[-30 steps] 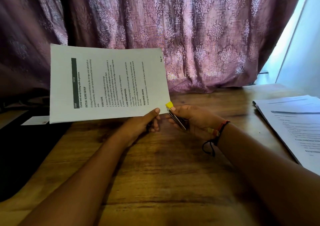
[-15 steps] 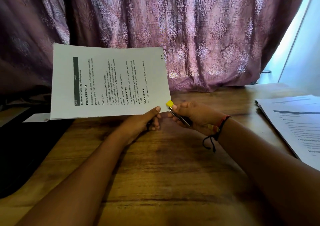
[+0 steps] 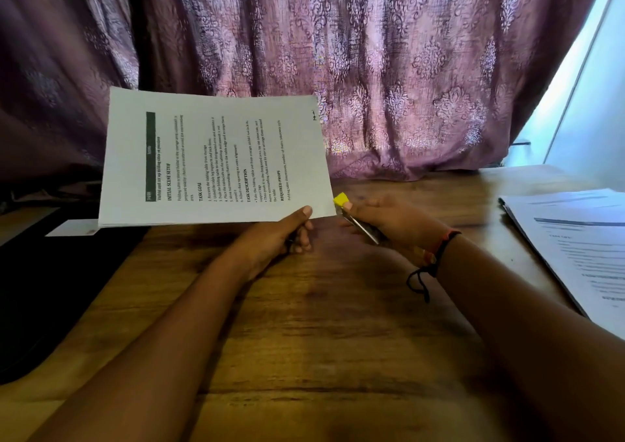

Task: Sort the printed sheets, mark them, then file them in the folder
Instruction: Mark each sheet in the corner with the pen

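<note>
My left hand (image 3: 282,235) holds a thin stack of printed sheets (image 3: 216,160) by its lower right corner, lifted above the wooden table with the text running sideways. My right hand (image 3: 389,221) is closed on a small pad of yellow sticky flags (image 3: 341,200) with a dark shiny holder, right beside the stack's lower right corner. The yellow tip touches or nearly touches the paper edge. A second pile of printed sheets (image 3: 581,248) lies on a dark folder edge (image 3: 507,211) at the right of the table.
The wooden table (image 3: 321,323) stretches in front of me. A purple patterned curtain (image 3: 389,69) hangs behind it. A dark surface (image 3: 40,289) with a small white card (image 3: 72,228) lies to the left. A bright window (image 3: 592,103) is at the far right.
The sheets and both hands have stayed almost where they were; the yellow flag tip has kept close to the stack's corner. The view shifted slightly.
</note>
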